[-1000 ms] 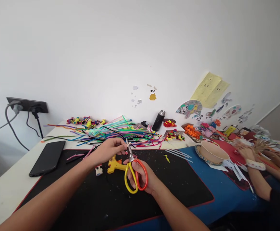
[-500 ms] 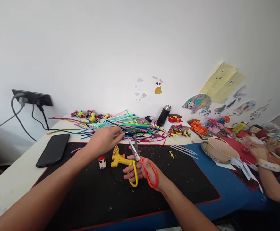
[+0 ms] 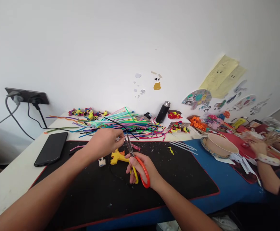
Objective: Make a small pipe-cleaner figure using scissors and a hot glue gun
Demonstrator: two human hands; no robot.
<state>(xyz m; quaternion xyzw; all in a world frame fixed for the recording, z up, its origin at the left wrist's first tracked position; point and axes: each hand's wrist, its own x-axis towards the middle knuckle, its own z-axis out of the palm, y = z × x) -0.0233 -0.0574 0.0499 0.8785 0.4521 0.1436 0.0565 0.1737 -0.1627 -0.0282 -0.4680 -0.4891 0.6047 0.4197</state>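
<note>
My left hand [image 3: 108, 141] is closed in a pinch over the black mat's [image 3: 178, 179] back edge. What its fingertips hold is too small and hidden to name. My right hand [image 3: 146, 168] grips scissors [image 3: 145, 175] with one red and one yellow handle loop. Their blades point up and left, slightly parted, with the tips right beside my left fingertips. Below the hands lies a yellow glue gun [image 3: 117, 157], partly covered by my right hand. A small white figure [image 3: 102, 161] stands left of it, its top hidden behind my left wrist.
A heap of coloured pipe cleaners [image 3: 120, 121] spreads behind the mat. A phone [image 3: 51, 149] lies at left, and a black flask [image 3: 163, 112] stands by the wall. Clear glue sticks [image 3: 184, 146] rest at right. Farther right, a co-worker's hand [image 3: 258, 147] is near a round container [image 3: 221, 144].
The scissors have moved up and left to my left fingertips, and their blades have closed partway. My left hand has shifted slightly. The camera view has moved a little.
</note>
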